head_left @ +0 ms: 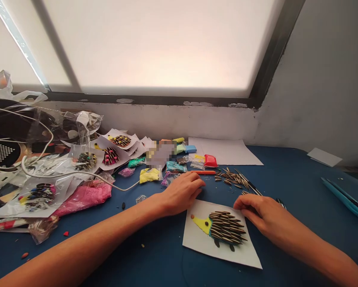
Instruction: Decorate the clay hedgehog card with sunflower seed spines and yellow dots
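Has the left hand (181, 192) loosely curled at the upper left corner of the hedgehog card (201, 244), lying on the blue tabletop (155, 255), and the right hand (264, 214) narrowly bent at its upper right corner, near scattered seeds (233, 177), though cannot tell whether gripping with either.

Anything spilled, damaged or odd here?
Mildly: a red scrap and a reddish-brown bit lie stray on the table, far left, apart from the loose seeds near the right hand. The window frame has pale patches, possibly chipped paint. The hedgehog card looks undamaged.
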Motion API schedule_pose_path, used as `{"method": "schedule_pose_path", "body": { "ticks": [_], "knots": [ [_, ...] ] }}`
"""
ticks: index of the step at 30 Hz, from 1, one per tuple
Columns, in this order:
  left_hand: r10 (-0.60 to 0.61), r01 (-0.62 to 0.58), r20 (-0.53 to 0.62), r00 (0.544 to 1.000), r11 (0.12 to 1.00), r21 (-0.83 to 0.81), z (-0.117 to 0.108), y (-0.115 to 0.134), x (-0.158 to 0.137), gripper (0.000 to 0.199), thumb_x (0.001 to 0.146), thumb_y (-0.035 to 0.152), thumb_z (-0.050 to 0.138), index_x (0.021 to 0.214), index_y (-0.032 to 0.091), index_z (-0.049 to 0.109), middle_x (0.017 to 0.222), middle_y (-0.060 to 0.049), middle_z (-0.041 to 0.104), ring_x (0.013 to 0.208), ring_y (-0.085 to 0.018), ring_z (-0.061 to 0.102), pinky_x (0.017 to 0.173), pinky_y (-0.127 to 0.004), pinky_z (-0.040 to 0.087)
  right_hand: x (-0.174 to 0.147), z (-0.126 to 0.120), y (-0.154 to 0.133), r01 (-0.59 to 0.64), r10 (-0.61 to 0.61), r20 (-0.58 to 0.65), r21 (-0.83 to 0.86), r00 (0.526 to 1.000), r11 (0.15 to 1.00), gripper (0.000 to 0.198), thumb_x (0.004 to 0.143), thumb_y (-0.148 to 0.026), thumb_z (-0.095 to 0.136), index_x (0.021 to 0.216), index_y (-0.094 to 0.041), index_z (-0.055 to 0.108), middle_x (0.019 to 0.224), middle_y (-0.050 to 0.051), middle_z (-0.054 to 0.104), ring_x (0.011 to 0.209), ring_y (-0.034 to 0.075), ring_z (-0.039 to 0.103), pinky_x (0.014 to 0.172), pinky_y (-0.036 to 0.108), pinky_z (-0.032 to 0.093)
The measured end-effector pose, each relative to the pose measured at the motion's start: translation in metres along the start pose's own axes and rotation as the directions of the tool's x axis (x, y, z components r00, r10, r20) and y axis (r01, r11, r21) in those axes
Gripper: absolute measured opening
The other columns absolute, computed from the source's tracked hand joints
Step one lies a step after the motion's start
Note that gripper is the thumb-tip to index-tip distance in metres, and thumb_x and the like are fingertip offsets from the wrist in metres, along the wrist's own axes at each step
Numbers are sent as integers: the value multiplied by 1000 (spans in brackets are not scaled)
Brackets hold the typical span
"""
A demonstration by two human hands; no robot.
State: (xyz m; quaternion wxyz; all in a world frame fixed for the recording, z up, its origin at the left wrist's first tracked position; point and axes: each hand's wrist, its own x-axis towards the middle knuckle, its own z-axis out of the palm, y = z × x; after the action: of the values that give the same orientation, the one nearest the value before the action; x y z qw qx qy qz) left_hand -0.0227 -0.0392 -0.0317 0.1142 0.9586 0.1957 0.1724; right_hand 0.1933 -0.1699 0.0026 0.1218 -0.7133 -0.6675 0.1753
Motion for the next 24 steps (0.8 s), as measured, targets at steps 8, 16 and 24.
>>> {"method": "schedule_pose_path", "body": {
  "ticks": [8,16,24],
  "knots": [
    [-7,7,4,1000,998,62,0,-12,6,28,98,17,36,103,15,64,107,-10,64,99,-19,56,93,-35,45,2,4,4,14,-14,4,0,1000,1000,27,86,-32,43,79,-28,69,86,3,74,77,22,66,66,33,51],
    [8,39,135,991,939,-341,-13,26,0,32,99,22,41,128,16,55,132,-8,59,126,-16,51,109,-33,39,-1,9,12,71,-63,-163,44,985,996,33,88,-30,40,91,-27,73,96,6,72,89,24,67,78,36,53],
    [213,-51,306,928,886,-460,-17,33,-20,109,72,52,77,154,18,15,158,-15,26,145,-29,28,118,-43,26,-4,5,-5,82,-75,-139,45,987,996,35,84,-25,37,79,-28,72,83,4,73,74,21,67,67,32,53]
  ]
}}
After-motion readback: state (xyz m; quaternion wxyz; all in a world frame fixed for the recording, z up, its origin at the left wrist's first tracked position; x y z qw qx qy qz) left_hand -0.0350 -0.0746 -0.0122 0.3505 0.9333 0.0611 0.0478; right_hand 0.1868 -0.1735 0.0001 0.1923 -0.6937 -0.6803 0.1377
